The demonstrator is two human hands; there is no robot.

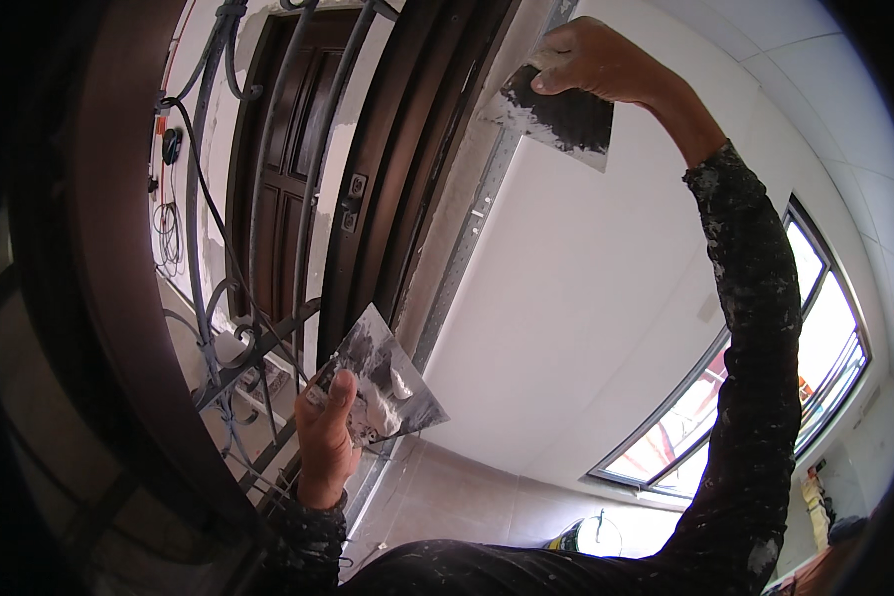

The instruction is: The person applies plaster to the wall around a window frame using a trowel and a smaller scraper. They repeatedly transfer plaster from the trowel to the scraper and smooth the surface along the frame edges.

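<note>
My left hand [326, 437] grips a square metal plastering blade [407, 382] low in front of me, thumb on top. A lump of white filler [375, 412] lies on that blade, with grey smears around it. High up, my raised right hand [591, 60] holds a wide putty knife [578, 124], dark with white residue on its face. That knife is at the wall edge beside the brown door frame [387, 169], over a perforated metal corner bead [477, 209]. Whether its edge touches the wall, I cannot tell. Both dark sleeves are spattered with white.
A wrought-iron grille [201, 199] with a hanging black cable stands on the left, with a brown panelled door [293, 149] behind it. The white wall [566, 278] runs right to a window [815, 318]. A bucket [598, 536] stands on the tiled floor [447, 492].
</note>
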